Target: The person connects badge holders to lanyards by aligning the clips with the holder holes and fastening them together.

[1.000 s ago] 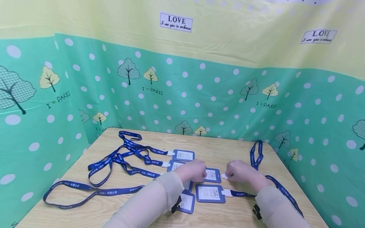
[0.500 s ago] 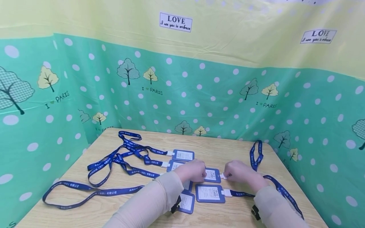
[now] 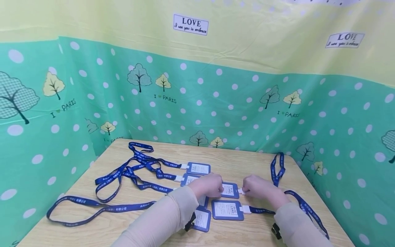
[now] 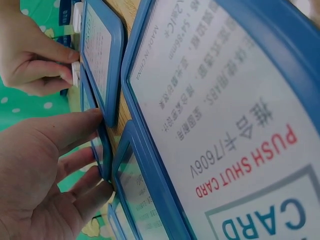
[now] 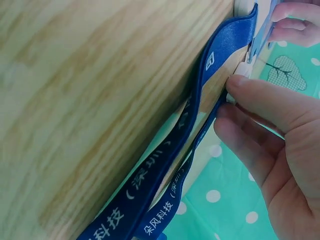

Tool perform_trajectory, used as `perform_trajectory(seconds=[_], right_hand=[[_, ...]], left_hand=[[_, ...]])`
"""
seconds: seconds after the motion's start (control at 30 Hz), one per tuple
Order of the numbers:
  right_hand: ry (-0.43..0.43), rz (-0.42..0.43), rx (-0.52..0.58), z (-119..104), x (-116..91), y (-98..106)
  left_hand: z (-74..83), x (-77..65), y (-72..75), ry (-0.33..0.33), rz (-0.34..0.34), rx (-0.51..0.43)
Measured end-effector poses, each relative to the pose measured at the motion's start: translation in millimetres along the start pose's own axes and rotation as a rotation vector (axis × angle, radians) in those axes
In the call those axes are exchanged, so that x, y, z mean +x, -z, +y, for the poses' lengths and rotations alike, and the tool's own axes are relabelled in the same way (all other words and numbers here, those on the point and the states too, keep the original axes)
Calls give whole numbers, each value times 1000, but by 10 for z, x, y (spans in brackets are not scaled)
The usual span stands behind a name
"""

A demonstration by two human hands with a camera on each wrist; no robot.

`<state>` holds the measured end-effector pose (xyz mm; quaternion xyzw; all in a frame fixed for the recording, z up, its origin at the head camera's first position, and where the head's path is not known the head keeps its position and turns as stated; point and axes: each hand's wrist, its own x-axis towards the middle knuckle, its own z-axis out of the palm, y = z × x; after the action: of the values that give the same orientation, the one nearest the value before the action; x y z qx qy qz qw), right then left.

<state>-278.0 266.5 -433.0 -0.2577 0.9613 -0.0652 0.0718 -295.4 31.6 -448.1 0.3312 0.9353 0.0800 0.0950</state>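
Observation:
My left hand (image 3: 208,185) pinches a blue ID card holder (image 3: 229,190) by its left end; in the left wrist view the thumb lies on one face of this holder (image 4: 105,150), the fingers behind it. My right hand (image 3: 259,187) pinches the white clip (image 3: 241,191) of a blue lanyard, up against the holder's slotted right end. In the right wrist view thumb and forefinger hold that white clip (image 5: 243,70). Whether clip and holder are joined cannot be made out. Just nearer lies another card holder (image 3: 227,210), its white clip (image 3: 246,209) attached.
Several card holders, such as one at the back (image 3: 199,168) and one at the front (image 3: 202,219), lie left of centre, partly behind my left arm. Their blue lanyards (image 3: 117,208) spread left across the wooden table (image 3: 240,163). Another lanyard loop (image 3: 277,168) lies at right. A patterned curtain (image 3: 216,103) surrounds the table.
My right hand has shifted slightly left with the clip, bringing it up to the holder's end. The left hand and its holder have stayed in place.

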Motion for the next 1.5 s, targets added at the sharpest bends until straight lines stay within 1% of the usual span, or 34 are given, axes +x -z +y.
perform_trajectory(seconds=[0.13, 0.23, 0.3, 0.47, 0.7, 0.93, 1.13, 1.5], right_hand=[[-19, -6, 13, -4, -4, -12], [-4, -2, 25, 3, -5, -8], [-9, -2, 40, 9, -3, -7], [-42, -1, 66, 27, 16, -9], [0, 19, 63, 47, 35, -17], [-24, 5, 90, 46, 40, -18], [-32, 5, 80, 56, 49, -32], [-11, 4, 57, 70, 74, -23]], left_hand=[[25, -20, 18, 6, -1, -6], [35, -25, 28, 13, -4, -12], [32, -21, 27, 16, -6, -14], [9, -1, 20, 18, -6, -20], [-3, -18, 41, 5, -7, -6], [5, -30, 51, 4, -5, -7], [2, -28, 44, -6, -5, -7], [18, -36, 46, -4, -11, -13]])
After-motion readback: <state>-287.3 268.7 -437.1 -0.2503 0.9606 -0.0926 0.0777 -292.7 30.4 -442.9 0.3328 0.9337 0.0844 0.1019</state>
